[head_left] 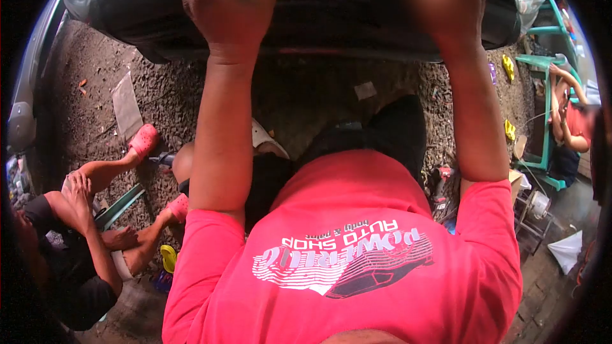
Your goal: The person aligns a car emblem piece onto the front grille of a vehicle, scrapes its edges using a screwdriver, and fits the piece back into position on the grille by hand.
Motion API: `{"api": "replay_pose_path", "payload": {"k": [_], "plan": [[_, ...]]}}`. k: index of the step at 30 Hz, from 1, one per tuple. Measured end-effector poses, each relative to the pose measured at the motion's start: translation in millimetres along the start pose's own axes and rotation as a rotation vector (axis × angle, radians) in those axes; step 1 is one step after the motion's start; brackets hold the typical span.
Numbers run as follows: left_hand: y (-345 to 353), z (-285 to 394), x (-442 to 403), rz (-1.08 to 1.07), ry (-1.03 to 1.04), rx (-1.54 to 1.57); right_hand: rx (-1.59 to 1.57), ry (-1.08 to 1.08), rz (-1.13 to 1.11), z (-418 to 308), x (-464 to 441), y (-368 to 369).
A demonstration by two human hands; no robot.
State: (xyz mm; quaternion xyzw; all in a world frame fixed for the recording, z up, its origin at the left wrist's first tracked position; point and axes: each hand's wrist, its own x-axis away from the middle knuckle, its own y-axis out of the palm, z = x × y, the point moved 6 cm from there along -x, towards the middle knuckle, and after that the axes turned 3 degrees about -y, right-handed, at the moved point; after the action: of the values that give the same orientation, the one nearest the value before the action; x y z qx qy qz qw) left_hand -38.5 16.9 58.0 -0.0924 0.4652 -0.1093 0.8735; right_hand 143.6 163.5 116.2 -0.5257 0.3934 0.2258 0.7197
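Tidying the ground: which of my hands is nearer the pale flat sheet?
Left: the left hand is right of the pale flat sheet; the right hand is farther right along the black bumper.

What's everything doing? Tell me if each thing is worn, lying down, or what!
Left hand: on the black panel, fingertips out of view.
Right hand: also at the panel, partly blurred.
Black panel: both hands at it, top cut off by the picture.
Red shirt: worn.
Pink clogs: worn by a co-worker.
Pale sheet: lying on the ground.
Red tool: on the ground, too unclear to tell on or off.
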Motion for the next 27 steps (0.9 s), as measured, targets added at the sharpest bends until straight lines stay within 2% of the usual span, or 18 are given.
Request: {"api": "replay_pose_path", "payload": {"k": [2, 3, 5, 7, 8, 11, 14, 17, 21, 24, 27], "plan": [[-5, 2, -4, 0.126, 0.188, -0.192, 0.050, -0.004, -0.002, 0, -2, -1], [-4, -2, -5, 0.129, 0.189, -0.194, 0.069, 0.000, 0.017, -2, -3, -3], [-1, -13, -5, 0.096, 0.103, -0.332, 0.088, 0.002, 0.040, -3, -6, -6], [2, -11, -4, 0.027, 0.028, -0.290, 0.075, 0.132, -0.139, 8, -7, 1], [7, -13, -4, -0.044, -0.047, -0.246, 0.074, 0.127, -0.135, 12, -7, -1], [15, -17, -1, -0.057, 0.022, -0.299, 0.167, 0.091, -0.334, 28, -6, 13], [8, -10, -6, -0.130, -0.071, -0.286, 0.143, 0.168, -0.439, 17, -17, 7], [8, -12, -8, -0.120, -0.066, -0.286, 0.182, 0.071, -0.338, 24, -14, 12], [8, -9, -7, -0.102, -0.041, -0.287, 0.105, -0.002, -0.364, 10, -29, 4], [10, -9, -9, -0.138, -0.077, -0.295, 0.118, 0.001, -0.370, 6, -35, 3], [11, -5, -10, -0.135, -0.080, -0.249, 0.041, 0.116, -0.425, 3, -43, 2]]}}
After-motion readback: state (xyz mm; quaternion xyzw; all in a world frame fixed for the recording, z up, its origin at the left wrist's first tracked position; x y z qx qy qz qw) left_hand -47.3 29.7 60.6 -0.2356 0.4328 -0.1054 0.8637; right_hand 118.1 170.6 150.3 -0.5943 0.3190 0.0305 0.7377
